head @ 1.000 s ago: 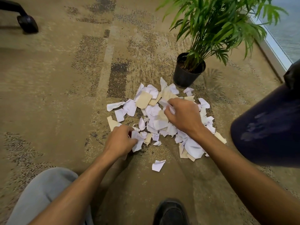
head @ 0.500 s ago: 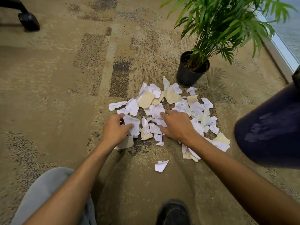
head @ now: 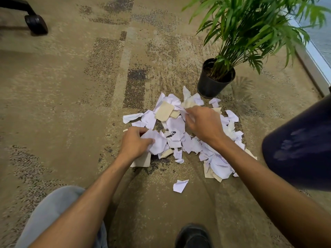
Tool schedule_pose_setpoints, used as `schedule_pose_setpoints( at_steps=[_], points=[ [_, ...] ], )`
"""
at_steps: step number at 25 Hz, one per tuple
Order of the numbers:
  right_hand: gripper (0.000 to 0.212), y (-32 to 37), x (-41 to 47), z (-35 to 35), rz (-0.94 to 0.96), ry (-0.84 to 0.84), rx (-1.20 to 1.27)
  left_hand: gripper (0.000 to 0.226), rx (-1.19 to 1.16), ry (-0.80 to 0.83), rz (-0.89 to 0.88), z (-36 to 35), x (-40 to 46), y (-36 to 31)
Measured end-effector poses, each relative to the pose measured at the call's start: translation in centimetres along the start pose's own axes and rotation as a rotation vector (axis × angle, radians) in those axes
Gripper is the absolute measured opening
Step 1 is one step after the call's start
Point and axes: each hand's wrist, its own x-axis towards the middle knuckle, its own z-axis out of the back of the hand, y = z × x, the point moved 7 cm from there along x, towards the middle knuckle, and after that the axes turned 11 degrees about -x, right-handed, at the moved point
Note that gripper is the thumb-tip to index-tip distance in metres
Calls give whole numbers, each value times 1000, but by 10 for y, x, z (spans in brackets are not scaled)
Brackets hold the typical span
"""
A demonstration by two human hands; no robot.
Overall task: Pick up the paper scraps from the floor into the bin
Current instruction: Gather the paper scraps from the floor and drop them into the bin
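A pile of white and tan paper scraps [head: 176, 126] lies on the carpet in the middle of the head view. My left hand [head: 135, 144] grips white and tan scraps at the pile's left edge. My right hand [head: 203, 123] is over the middle of the pile, its fingers curled around white scraps at the far side. One white scrap [head: 180, 186] lies apart, nearer to me. The dark blue bin [head: 300, 147] stands at the right edge, close to my right forearm.
A potted palm in a black pot [head: 214, 81] stands just beyond the pile. A chair caster [head: 35, 24] is at the far left. A window frame [head: 312, 61] runs along the right. My knee [head: 53, 215] and shoe [head: 194, 236] are at the bottom.
My left hand slid forward into the pile's left edge and gathered scraps. My right hand pulled scraps toward me, then reached back to the far side of the pile.
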Motion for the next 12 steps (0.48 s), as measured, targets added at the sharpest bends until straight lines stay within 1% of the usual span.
schedule_pose_setpoints(
  at_steps=[2, 3, 5, 7, 9, 10, 12],
  points=[
    [23, 15, 9, -16, 108, 36, -105, 9, -46, -29, -80, 0, -3, -11],
    [23, 22, 11, -27, 155, 86, -163, 10, -29, -58, -159, 0, -6, -19],
    [27, 30, 9, -44, 193, 180, -223, 8, 124, -116, -383, -2, -17, -37],
    [41, 31, 3, -50, 178, 250, -202, 21, 284, -105, -548, -14, -25, -46],
    [54, 33, -3, -52, 174, 307, -202, 26, 413, -28, -592, -27, -27, -43],
    [58, 34, -5, -54, 178, 334, -215, 28, 490, 20, -588, -35, -28, -40],
    [57, 34, -6, -55, 166, 346, -230, 34, 630, 123, -564, -50, -30, -29]
  ],
)
